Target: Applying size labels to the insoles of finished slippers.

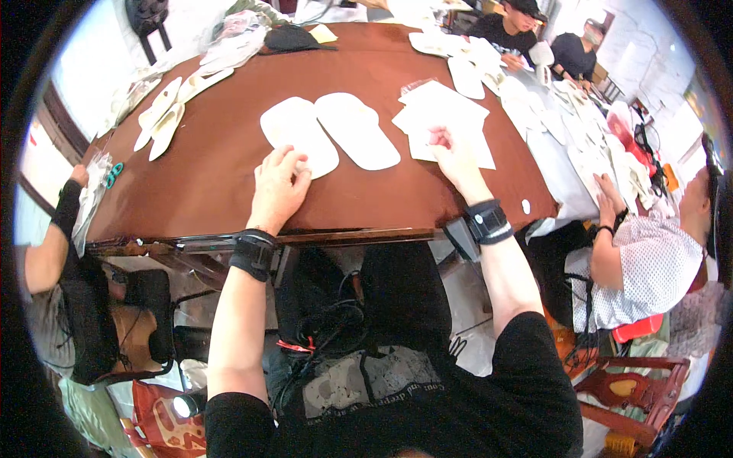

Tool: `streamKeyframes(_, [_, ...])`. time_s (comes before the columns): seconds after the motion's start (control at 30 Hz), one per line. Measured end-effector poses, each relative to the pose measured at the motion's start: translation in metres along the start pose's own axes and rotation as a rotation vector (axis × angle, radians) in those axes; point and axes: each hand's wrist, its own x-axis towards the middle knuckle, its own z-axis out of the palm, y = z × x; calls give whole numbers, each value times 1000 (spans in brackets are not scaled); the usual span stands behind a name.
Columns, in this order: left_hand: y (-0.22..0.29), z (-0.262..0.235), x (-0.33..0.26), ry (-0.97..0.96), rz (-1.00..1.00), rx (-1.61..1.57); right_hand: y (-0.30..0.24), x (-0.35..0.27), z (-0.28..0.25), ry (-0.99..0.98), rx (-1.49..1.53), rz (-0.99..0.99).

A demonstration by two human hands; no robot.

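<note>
A pair of white slippers lies side by side on the brown table, the left slipper (294, 122) and the right slipper (356, 131) almost touching at their far ends. Over the near left edge of the left slipper is my left hand (279, 189), its fingers loosely bent and apart, with nothing seen in it. To the right, several white sheets (444, 114) are spread in an overlapping pile. Above the near part of that pile, my right hand (456, 159) has thumb and fingertips pressed together; what they hold, if anything, is too small to make out.
More white slippers (162, 114) lie at the far left, near teal-handled scissors (114, 175). A black cap (294, 39) and plastic bags (233, 42) sit at the back. Along the right, a covered table (538, 145) bears many slippers. People sit on both sides.
</note>
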Motion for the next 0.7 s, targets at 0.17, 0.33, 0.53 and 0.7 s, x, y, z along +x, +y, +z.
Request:
streamKeyframes(0.17, [3, -3, 2, -43, -72, -8, -52, 7, 24, -155, 212, -51])
streamKeyframes(0.33, [4, -3, 3, -37, -67, -3, -79, 43, 89, -342, 320, -108])
streamKeyframes(0.53, [4, 3, 4, -4, -35, -16, -87, 65, 126, -279, -353, -354])
streamKeyframes(0.7, [1, -1, 1, -19, -36, -21, -96, 66, 140, -306, -565, -326])
